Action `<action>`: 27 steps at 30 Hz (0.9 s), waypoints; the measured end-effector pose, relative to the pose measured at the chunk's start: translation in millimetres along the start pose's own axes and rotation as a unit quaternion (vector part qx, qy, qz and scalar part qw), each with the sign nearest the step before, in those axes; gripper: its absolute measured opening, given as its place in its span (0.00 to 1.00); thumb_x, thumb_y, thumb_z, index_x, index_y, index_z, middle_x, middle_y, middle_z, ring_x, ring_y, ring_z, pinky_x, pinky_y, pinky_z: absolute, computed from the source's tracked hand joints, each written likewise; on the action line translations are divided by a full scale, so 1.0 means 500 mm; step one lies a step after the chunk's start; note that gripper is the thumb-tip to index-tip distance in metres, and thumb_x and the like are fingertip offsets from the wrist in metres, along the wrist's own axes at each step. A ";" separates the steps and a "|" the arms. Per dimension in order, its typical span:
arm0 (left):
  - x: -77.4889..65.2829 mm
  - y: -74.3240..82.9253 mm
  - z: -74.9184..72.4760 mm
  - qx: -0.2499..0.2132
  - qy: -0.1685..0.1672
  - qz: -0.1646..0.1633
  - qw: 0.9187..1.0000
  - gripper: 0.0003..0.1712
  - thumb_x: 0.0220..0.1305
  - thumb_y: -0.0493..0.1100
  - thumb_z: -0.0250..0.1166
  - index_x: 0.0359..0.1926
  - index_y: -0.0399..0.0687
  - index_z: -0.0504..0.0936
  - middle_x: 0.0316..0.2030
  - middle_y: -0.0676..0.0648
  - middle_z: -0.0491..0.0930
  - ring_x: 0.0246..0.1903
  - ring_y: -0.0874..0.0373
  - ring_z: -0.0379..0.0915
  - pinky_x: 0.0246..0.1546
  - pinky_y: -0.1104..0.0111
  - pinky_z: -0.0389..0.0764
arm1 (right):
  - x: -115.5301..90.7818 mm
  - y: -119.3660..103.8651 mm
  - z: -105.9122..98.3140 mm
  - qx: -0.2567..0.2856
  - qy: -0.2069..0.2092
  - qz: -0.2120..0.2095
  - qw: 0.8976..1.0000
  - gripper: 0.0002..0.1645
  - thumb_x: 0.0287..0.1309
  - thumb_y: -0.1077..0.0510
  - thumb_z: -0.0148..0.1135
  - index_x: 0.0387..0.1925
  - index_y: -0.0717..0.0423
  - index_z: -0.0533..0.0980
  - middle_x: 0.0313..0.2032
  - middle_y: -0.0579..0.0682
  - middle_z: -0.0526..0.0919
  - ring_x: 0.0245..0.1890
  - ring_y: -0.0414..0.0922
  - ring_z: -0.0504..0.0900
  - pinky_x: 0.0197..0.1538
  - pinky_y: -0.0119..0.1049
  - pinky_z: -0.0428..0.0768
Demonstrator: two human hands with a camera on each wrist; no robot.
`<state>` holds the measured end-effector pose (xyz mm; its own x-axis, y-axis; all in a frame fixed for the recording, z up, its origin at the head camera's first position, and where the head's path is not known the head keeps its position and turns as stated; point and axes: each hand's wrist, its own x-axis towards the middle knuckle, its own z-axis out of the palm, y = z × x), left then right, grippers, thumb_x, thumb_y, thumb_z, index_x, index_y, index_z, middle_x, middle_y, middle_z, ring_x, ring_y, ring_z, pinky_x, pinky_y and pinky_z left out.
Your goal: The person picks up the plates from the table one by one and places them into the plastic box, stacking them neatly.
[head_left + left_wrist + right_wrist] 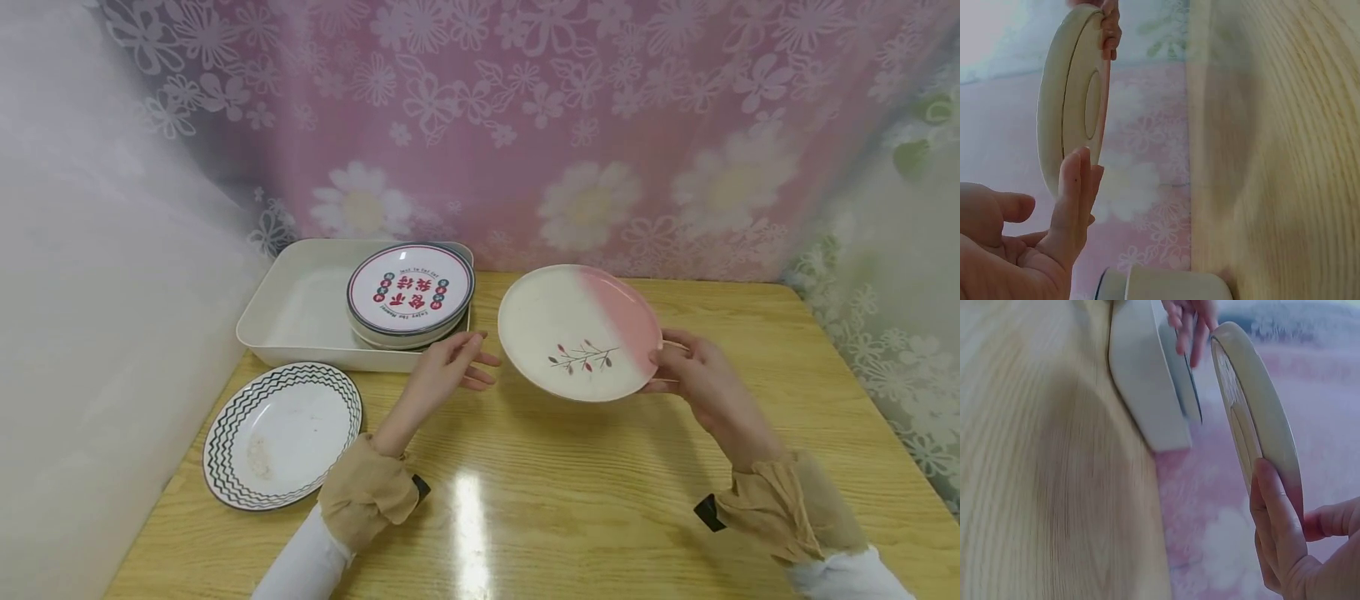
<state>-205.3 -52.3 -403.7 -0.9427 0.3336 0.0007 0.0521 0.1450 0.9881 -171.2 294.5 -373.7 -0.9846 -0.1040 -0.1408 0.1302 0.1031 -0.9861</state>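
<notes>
A round plate (555, 321), cream with a pink section and a printed leafy twig, is held in the air over the table. At its right edge my right hand (693, 375) grips the rim, thumb on the upper face and fingers underneath. My left hand (450, 367) is just left of the plate, its fingers extended and nothing held; whether the fingertips touch the rim I cannot tell. In the left wrist view the plate's underside (1082, 100) shows its foot ring. Behind the left hand, a white plate with red and blue lettering (408, 287) tops a stack.
The stack stands in the right part of a cream rectangular tray (288, 292) at the back left. A white plate with a black zigzag rim (300, 433) lies on the wooden table (570, 500) at the left. A pink floral curtain (487, 150) hangs behind.
</notes>
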 end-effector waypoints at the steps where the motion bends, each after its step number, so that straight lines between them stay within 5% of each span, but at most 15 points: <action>1: 0.000 0.003 0.001 -0.010 -0.004 0.000 1.000 0.25 0.82 0.46 0.48 0.69 0.35 0.71 0.46 0.30 0.84 0.38 0.38 0.86 0.39 0.59 0.89 | -0.007 -0.003 0.007 0.001 -0.001 -0.002 1.000 0.41 0.75 0.63 0.50 0.75 0.77 0.42 0.38 0.37 0.84 0.37 0.37 0.87 0.40 0.35 0.89; 10: -0.021 0.020 -0.002 -0.011 -0.017 -0.013 1.000 0.26 0.78 0.39 0.54 0.69 0.28 0.67 0.42 0.31 0.85 0.33 0.49 0.87 0.39 0.61 0.89 | -0.041 0.007 0.055 0.005 -0.012 -0.016 1.000 0.38 0.75 0.65 0.50 0.74 0.79 0.45 0.42 0.37 0.84 0.38 0.37 0.87 0.40 0.37 0.89; 17: -0.029 0.004 -0.005 -0.015 -0.021 -0.019 0.999 0.27 0.75 0.35 0.58 0.70 0.26 0.66 0.43 0.28 0.84 0.30 0.53 0.86 0.37 0.61 0.90 | -0.049 0.022 0.077 0.011 -0.002 -0.011 1.000 0.37 0.74 0.65 0.50 0.73 0.78 0.46 0.43 0.41 0.83 0.37 0.37 0.87 0.40 0.36 0.89; 27: -0.033 -0.014 -0.009 -0.107 0.015 -0.047 0.993 0.27 0.73 0.30 0.56 0.70 0.26 0.66 0.48 0.24 0.81 0.27 0.61 0.84 0.36 0.66 0.89 | -0.051 0.024 0.092 0.007 -0.002 -0.019 1.000 0.38 0.75 0.60 0.53 0.74 0.73 0.48 0.49 0.46 0.82 0.39 0.38 0.86 0.43 0.39 0.89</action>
<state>-191.6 -62.8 -409.9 -0.9498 0.2990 -0.0923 -0.1053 -0.0275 0.9941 -139.1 252.8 -386.0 -0.9883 -0.1125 -0.1030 0.0936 0.0859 -0.9919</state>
